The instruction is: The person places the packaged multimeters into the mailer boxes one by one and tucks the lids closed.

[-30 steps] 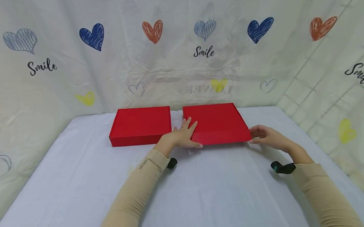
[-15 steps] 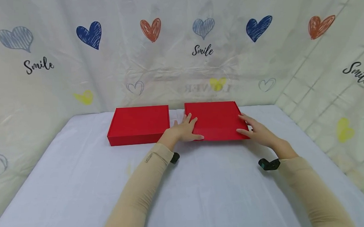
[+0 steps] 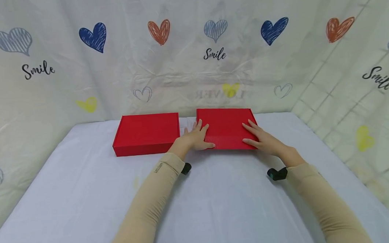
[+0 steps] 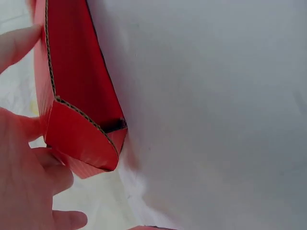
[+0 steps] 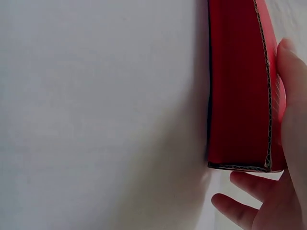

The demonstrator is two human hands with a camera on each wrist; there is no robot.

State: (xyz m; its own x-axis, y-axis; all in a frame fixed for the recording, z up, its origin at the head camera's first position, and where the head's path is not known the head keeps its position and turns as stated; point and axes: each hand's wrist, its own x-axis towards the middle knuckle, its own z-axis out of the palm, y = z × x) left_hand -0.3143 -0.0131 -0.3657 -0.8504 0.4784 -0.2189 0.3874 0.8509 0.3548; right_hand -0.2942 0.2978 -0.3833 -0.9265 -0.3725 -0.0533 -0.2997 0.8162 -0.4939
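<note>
Two red cardboard boxes lie side by side on the white cloth. My left hand (image 3: 195, 139), fingers spread, rests on the near left corner of the right-hand box (image 3: 227, 127). Across that box, my right hand (image 3: 263, 140) lies on the lid's near right part with its fingers spread. The left wrist view shows a side flap (image 4: 84, 136) sticking out at the box's corner, below the lid's corrugated edge. In the right wrist view, the thumb (image 5: 290, 67) touches the top of the box's front (image 5: 237, 91), and other fingers reach past its end.
The left-hand box (image 3: 148, 131) sits just left of my left hand, its lid down. A white cloth (image 3: 218, 201) covers the table. Behind the boxes hangs a pale curtain (image 3: 178, 71) printed with hearts and words. Dark wrist cameras (image 3: 278, 174) hang below both wrists.
My right hand has moved left from the box's right edge onto its lid. The right-hand box has turned slightly. My left hand has stayed at the near left corner.
</note>
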